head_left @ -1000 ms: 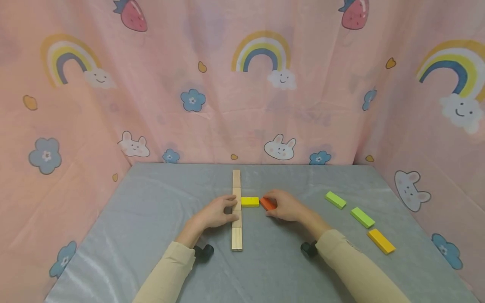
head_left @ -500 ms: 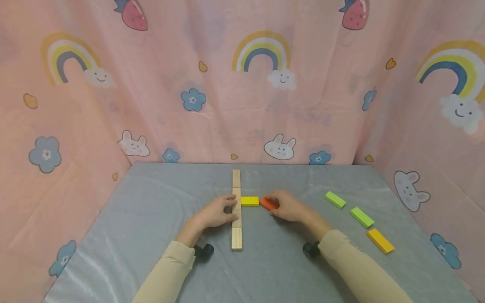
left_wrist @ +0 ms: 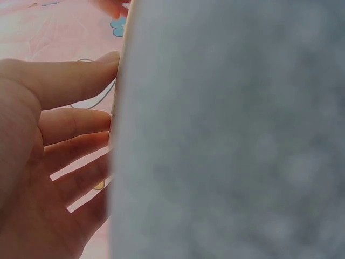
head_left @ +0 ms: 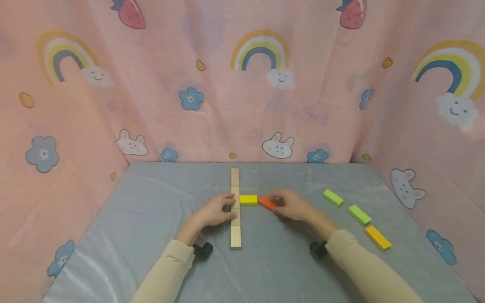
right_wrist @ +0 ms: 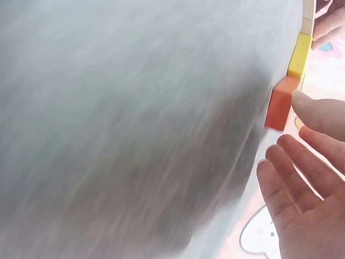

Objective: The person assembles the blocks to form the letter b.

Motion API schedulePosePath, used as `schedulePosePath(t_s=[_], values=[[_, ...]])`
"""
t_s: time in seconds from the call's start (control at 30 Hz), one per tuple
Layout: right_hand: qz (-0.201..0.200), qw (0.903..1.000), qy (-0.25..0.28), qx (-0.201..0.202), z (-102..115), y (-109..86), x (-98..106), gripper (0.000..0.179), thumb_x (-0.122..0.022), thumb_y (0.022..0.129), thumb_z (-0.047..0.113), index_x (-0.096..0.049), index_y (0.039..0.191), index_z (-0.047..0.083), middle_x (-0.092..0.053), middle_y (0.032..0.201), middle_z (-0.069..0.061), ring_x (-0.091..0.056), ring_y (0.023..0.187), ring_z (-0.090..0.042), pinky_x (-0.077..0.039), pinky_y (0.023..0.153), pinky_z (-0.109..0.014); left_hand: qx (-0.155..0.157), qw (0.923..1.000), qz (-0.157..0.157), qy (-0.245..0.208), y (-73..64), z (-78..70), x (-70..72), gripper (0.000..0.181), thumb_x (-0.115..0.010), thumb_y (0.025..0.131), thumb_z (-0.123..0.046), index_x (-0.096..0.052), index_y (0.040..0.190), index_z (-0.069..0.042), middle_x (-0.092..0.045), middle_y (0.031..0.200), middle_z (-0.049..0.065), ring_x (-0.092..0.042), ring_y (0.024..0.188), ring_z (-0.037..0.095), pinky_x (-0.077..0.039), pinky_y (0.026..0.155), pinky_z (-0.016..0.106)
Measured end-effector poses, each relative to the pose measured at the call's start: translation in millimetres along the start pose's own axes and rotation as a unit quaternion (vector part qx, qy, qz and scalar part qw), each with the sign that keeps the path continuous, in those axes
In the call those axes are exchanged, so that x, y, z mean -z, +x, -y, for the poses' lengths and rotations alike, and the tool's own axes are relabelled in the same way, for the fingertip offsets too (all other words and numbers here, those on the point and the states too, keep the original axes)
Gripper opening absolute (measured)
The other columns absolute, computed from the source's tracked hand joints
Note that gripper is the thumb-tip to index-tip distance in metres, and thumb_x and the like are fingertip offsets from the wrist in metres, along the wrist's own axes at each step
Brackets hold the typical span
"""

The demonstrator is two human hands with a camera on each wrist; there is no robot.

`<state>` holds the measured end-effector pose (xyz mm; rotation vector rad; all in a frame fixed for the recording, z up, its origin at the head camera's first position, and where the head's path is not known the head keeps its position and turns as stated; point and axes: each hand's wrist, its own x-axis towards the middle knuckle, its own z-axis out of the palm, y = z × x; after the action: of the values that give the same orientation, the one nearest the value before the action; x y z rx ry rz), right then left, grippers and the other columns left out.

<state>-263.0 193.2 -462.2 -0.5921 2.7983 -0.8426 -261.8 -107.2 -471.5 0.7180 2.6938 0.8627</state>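
Observation:
Several plain wooden blocks (head_left: pixel 235 236) lie end to end in a straight row on the grey cloth. My left hand (head_left: pixel 214 211) touches this row from the left with its fingertips and thumb, fingers spread. A yellow block (head_left: pixel 248 200) extends from the row's right side. At its right end lies an orange-red block (head_left: pixel 267 203), angled toward the front right. My right hand (head_left: pixel 295 205) is at the right end of that block. In the right wrist view, the thumb is by the orange-red block (right_wrist: pixel 281 103) and the other fingers are loosely extended, not curled round it.
To the right, two light green blocks (head_left: pixel 333 198) and an orange-yellow block (head_left: pixel 377 238) lie in a slanting line. Grey cloth (head_left: pixel 280 269) covers the table. A patterned pink curtain (head_left: pixel 242 113) stands behind and at both sides.
My right hand has drawn back slightly to the right, exposing more of the orange-red block. My left hand keeps its place at the wooden row. The head view has shifted a little.

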Motion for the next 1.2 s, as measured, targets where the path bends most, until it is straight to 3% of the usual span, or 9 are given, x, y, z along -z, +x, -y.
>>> schedulePosePath(t_s=[0.37,0.6,0.97,1.2], values=[[0.006,0.9984,-0.046,0.032,-11.5,-45.6,29.3,0.033,-0.072,0.092,0.007,-0.067,0.123,-0.003,-0.067,0.118,-0.015,-0.063,0.108,-0.034,-0.054,0.092,-0.052,0.008,0.9999,-0.003,0.009,-0.9,0.8,2.7,0.061,-0.074,0.095,-0.028,-0.053,0.146,-0.001,-0.042,0.158,0.009,-0.035,0.147,0.034,-0.03,0.119,0.049],[-0.027,0.9962,-0.065,0.051,-27.8,-80.1,37.3,0.027,-0.073,0.091,0.008,-0.07,0.117,-0.002,-0.069,0.113,-0.012,-0.065,0.104,-0.033,-0.055,0.088,-0.051,0.006,0.9999,-0.003,0.014,-1.9,0.6,1.4,0.061,-0.074,0.095,-0.028,-0.055,0.145,-0.001,-0.044,0.157,0.009,-0.036,0.146,0.034,-0.031,0.119,0.05],[-0.085,0.9946,-0.058,0.015,-46.5,-134.2,55.9,0.026,-0.075,0.09,0.007,-0.072,0.114,-0.003,-0.073,0.109,-0.014,-0.068,0.1,-0.034,-0.058,0.083,-0.05,0.001,0.9999,-0.003,0.011,-0.2,0.6,-0.5,0.06,-0.074,0.095,-0.029,-0.055,0.145,0.0,-0.044,0.157,0.009,-0.036,0.147,0.033,-0.031,0.119,0.049],[-0.095,0.9937,-0.055,-0.02,-66.0,-157.7,60.3,0.027,-0.078,0.087,0.005,-0.072,0.111,-0.005,-0.071,0.107,-0.015,-0.067,0.099,-0.038,-0.058,0.081,-0.052,-0.001,1.0,-0.001,0.01,-1.4,-0.7,1.4,0.061,-0.074,0.095,-0.029,-0.054,0.145,0.0,-0.043,0.158,0.01,-0.036,0.147,0.034,-0.03,0.119,0.05]])
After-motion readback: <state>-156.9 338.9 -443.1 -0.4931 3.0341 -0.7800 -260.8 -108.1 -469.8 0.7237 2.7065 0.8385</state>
